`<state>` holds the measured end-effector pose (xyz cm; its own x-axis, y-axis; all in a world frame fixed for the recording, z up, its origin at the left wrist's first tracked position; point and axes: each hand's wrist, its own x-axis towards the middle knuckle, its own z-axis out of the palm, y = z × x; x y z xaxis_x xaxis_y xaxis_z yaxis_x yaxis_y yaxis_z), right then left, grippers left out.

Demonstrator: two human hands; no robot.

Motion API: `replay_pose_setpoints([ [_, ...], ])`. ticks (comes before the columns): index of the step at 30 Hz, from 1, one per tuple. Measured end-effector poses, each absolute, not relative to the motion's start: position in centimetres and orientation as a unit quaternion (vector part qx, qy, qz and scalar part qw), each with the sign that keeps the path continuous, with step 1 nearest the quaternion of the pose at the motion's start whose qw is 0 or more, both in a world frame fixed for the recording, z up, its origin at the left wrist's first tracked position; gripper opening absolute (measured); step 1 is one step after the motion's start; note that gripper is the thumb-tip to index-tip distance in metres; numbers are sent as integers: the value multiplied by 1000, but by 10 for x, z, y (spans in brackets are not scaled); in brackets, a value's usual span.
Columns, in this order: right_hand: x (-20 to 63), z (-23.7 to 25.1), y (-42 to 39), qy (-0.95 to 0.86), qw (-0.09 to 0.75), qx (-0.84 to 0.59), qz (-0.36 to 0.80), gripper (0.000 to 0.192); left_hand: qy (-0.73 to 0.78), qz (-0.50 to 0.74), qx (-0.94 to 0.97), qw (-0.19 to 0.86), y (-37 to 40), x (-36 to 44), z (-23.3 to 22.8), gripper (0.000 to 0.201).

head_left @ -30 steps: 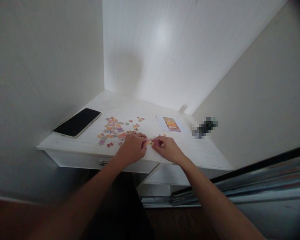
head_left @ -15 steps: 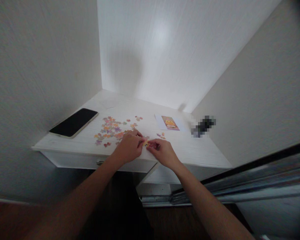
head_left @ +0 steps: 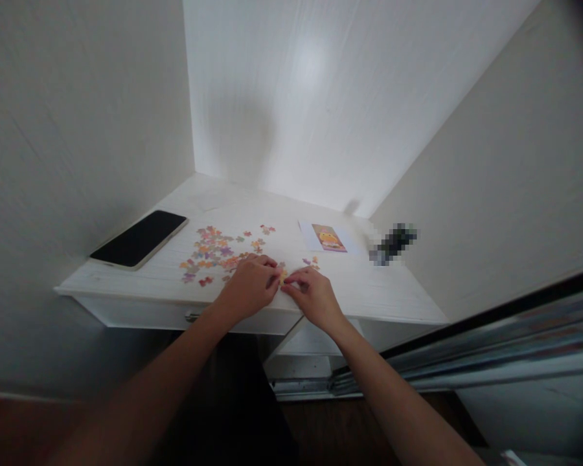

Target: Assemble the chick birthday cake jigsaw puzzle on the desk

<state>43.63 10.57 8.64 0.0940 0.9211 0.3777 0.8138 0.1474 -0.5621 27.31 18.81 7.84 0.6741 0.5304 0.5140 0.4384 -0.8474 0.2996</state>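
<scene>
My left hand (head_left: pixel 250 287) and my right hand (head_left: pixel 313 296) meet fingertip to fingertip near the front edge of a white shelf-like desk (head_left: pixel 140 285). Between the fingertips sits a small yellow-orange puzzle piece (head_left: pixel 282 277), pinched from both sides. A scatter of several small colourful puzzle pieces (head_left: pixel 214 254) lies just left of and behind my left hand. A few more loose pieces (head_left: pixel 311 262) lie behind my right hand.
A dark phone (head_left: pixel 140 237) lies face up at the desk's left end. A white card with a small picture (head_left: pixel 326 237) rests at the back right, with a blurred dark object (head_left: pixel 393 243) beyond it. Walls close in on three sides; a metal sliding-door track (head_left: pixel 466 366) runs lower right.
Both hands have stayed together on the small piece; the view has shifted slightly, and the right fingers have closed in tighter against the left.
</scene>
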Motion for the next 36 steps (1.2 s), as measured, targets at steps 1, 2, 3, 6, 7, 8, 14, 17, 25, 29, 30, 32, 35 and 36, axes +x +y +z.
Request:
replay_pose_setpoints([
  [1,436,86,105,-668,359,-647,76,10,265,304,912,74,188,273,79,21],
  [2,436,86,105,-664,363,-649,80,11,264,304,912,73,188,273,79,21],
  [3,436,86,105,-657,367,-653,87,13,264,305,912,73,187,273,79,21],
  [6,436,85,103,-641,384,-655,111,19,266,307,911,74,187,272,78,21],
  [7,437,85,103,-640,386,-655,115,21,267,308,910,75,187,272,78,21],
  [8,437,85,103,-641,384,-655,113,23,268,308,910,76,187,272,78,22],
  [14,442,85,101,-660,355,-656,88,20,271,308,909,76,188,272,78,23],
  [17,445,83,102,-665,370,-640,107,22,271,309,908,75,188,272,78,21],
  [25,443,81,104,-681,386,-615,95,14,271,315,907,72,187,272,77,22],
  [29,442,84,104,-717,381,-580,69,8,268,315,907,77,187,273,77,22],
  [30,441,84,104,-720,374,-581,60,9,269,315,907,76,187,273,78,22],
  [32,440,85,104,-724,356,-589,45,10,271,314,907,73,186,273,78,22],
  [35,439,86,102,-724,334,-602,31,11,269,310,909,71,186,272,79,23],
  [36,439,87,101,-725,330,-605,31,11,269,310,909,72,185,272,79,23],
])
